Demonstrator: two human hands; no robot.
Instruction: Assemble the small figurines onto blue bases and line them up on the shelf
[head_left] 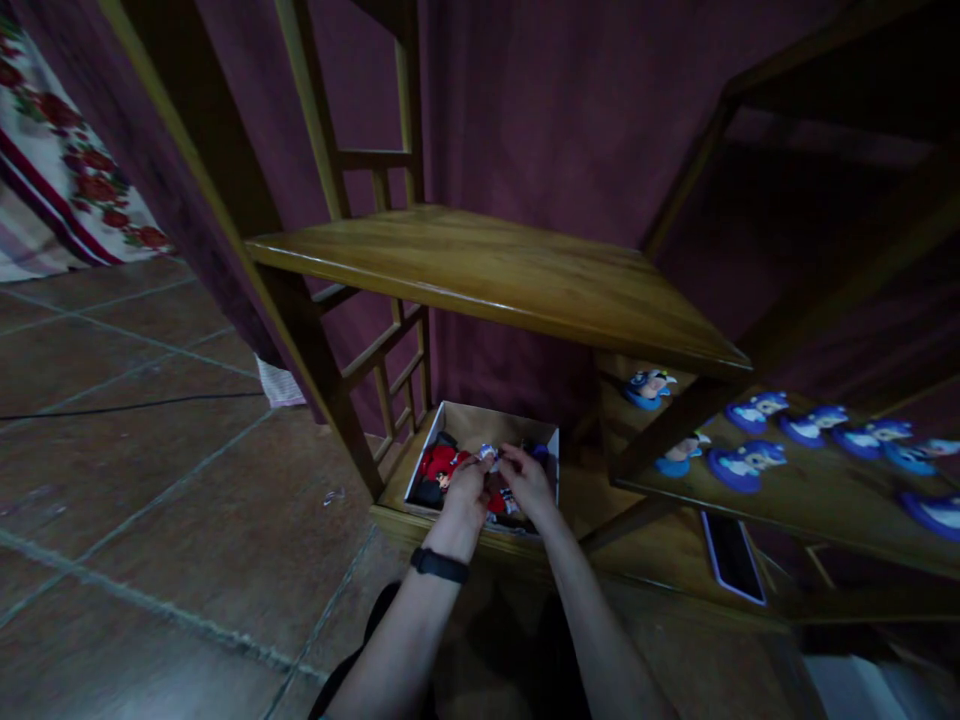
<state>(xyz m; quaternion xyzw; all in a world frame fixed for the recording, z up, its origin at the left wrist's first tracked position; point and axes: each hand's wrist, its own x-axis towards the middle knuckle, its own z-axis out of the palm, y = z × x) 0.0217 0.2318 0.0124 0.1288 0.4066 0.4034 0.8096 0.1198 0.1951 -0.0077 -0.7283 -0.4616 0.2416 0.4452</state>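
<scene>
1. The open cardboard box (495, 424) sits on the bottom wooden shelf (592, 510); a red figurine (439, 460) lies at its left end, beside a dark piece (430, 492).
2. My left hand (466, 488) reaches into the box, fingertips drawn together, pinching a small white-and-blue figurine (487, 452).
3. That figurine is between my two hands, within the box's outline. I judge it light, stiff and smooth, with fragile details; its thicker middle should give the safest hold.
4. My right hand (529, 482) curls close against it; I cannot tell whether these fingers pinch it or merely touch.
5. A dark blue-purple item (540, 453) fills the box's right end, too dim to name.
6. Farther right, purple-based figurines (746, 464) stand on a shelf, with a phone (733, 555) lying below them.
</scene>
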